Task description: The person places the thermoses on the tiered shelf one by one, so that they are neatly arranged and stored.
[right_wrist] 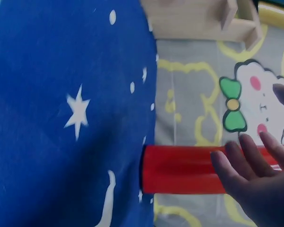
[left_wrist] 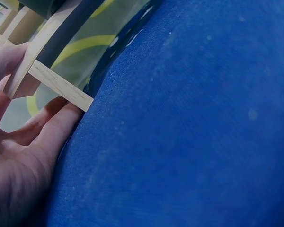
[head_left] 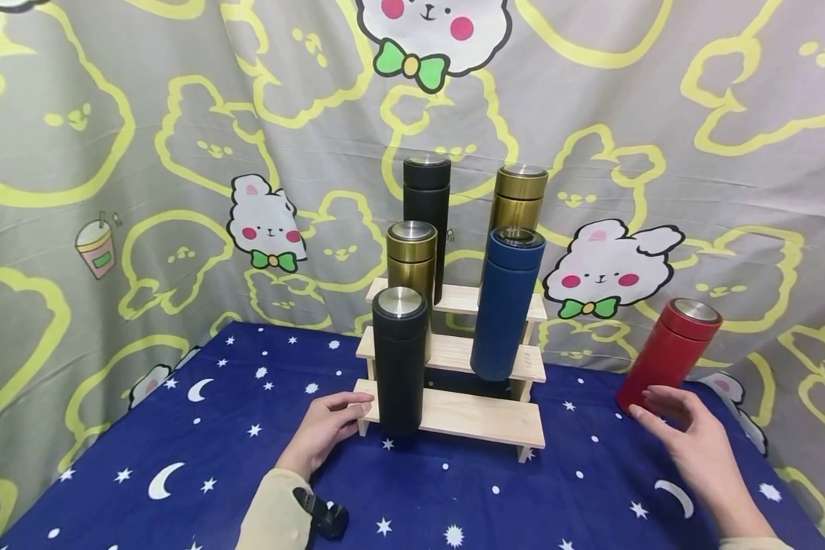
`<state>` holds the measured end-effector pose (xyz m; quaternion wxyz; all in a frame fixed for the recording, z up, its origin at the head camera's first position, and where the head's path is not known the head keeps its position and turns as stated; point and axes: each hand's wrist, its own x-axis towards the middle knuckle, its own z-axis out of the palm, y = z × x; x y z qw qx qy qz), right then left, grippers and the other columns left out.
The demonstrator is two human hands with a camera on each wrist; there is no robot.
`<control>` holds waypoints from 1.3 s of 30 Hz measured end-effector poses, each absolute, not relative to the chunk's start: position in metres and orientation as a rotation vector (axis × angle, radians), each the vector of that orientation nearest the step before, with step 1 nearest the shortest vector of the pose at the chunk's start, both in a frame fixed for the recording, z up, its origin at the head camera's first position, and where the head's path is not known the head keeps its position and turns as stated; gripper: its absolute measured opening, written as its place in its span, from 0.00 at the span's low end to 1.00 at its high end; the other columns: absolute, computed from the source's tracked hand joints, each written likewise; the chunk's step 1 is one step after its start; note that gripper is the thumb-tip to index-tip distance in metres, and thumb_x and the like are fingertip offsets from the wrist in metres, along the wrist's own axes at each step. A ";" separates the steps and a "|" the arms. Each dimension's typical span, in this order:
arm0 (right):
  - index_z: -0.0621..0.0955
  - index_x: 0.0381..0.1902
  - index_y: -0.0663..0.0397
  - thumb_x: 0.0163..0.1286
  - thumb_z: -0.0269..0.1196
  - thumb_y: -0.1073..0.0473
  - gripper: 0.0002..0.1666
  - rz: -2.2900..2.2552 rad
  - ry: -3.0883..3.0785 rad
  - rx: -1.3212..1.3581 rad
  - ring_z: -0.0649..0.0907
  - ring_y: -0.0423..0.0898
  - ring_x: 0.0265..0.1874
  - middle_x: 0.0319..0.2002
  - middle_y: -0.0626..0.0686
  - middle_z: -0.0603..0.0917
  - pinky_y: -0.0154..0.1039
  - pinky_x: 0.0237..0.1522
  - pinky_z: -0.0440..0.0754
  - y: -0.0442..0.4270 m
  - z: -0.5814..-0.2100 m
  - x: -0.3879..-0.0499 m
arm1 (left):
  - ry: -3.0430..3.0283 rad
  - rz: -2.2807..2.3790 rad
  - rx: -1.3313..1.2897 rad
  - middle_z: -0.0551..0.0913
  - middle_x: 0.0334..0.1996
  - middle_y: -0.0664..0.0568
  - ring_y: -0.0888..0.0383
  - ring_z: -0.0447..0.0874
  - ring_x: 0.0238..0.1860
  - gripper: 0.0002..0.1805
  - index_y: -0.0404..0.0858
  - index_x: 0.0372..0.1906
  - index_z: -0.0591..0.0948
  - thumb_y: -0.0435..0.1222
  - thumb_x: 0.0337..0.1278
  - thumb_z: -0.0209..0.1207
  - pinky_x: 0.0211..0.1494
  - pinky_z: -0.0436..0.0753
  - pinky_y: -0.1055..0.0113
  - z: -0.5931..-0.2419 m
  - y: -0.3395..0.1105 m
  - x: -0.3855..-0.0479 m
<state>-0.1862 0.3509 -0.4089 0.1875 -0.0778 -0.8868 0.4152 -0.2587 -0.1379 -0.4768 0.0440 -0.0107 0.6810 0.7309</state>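
Note:
My left hand is at the left end of the lowest step of a wooden tiered stand, holding that end. In the left wrist view its fingers lie along the stand's leg. My right hand is beside a red thermos bottle standing on the cloth right of the stand; its fingers are spread and loosely bent, not wrapped round the bottle. Contact there cannot be told. A black thermos stands at the left of the lowest step, a blue thermos at the right of the middle step.
A gold thermos stands behind the front black one. Another black thermos and another gold thermos are on the top step. A dark blue star-and-moon cloth covers the table; a patterned curtain hangs close behind.

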 end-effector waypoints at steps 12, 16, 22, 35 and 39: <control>0.75 0.57 0.64 0.63 0.71 0.52 0.31 1.189 -2.333 -0.348 0.72 0.19 0.39 0.38 0.26 0.75 0.19 0.35 0.67 0.365 -0.416 -0.192 | 2.087 2.228 -0.026 0.82 0.52 0.44 0.52 0.79 0.49 0.14 0.31 0.48 0.85 0.34 0.58 0.67 0.56 0.78 0.49 -0.474 -0.138 -0.258; 0.74 0.57 0.64 0.63 0.71 0.50 0.32 1.171 -2.311 -0.431 0.70 0.20 0.38 0.37 0.27 0.75 0.21 0.37 0.65 0.369 -0.416 -0.193 | 2.086 2.230 -0.026 0.82 0.52 0.44 0.53 0.79 0.49 0.14 0.31 0.48 0.85 0.34 0.58 0.67 0.55 0.78 0.50 -0.474 -0.138 -0.257; 0.71 0.63 0.64 0.65 0.68 0.47 0.37 1.150 -2.323 -0.536 0.74 0.33 0.47 0.51 0.52 0.78 0.28 0.45 0.68 0.377 -0.417 -0.199 | 2.074 2.237 -0.025 0.81 0.52 0.43 0.52 0.79 0.49 0.14 0.30 0.48 0.85 0.33 0.58 0.67 0.55 0.78 0.51 -0.474 -0.139 -0.258; 0.50 0.73 0.72 0.65 0.67 0.48 0.55 1.246 -2.276 -0.547 0.54 0.66 0.71 0.71 0.72 0.54 0.59 0.70 0.50 0.382 -0.418 -0.223 | 2.080 2.220 -0.010 0.81 0.52 0.43 0.52 0.79 0.50 0.15 0.31 0.48 0.85 0.34 0.58 0.67 0.56 0.78 0.51 -0.476 -0.141 -0.259; 0.43 0.75 0.69 0.66 0.65 0.46 0.59 1.299 -2.274 -0.550 0.50 0.65 0.72 0.73 0.71 0.49 0.60 0.70 0.48 0.385 -0.417 -0.230 | 2.073 2.230 -0.020 0.82 0.52 0.44 0.52 0.79 0.50 0.15 0.30 0.48 0.85 0.34 0.58 0.67 0.55 0.79 0.51 -0.476 -0.140 -0.259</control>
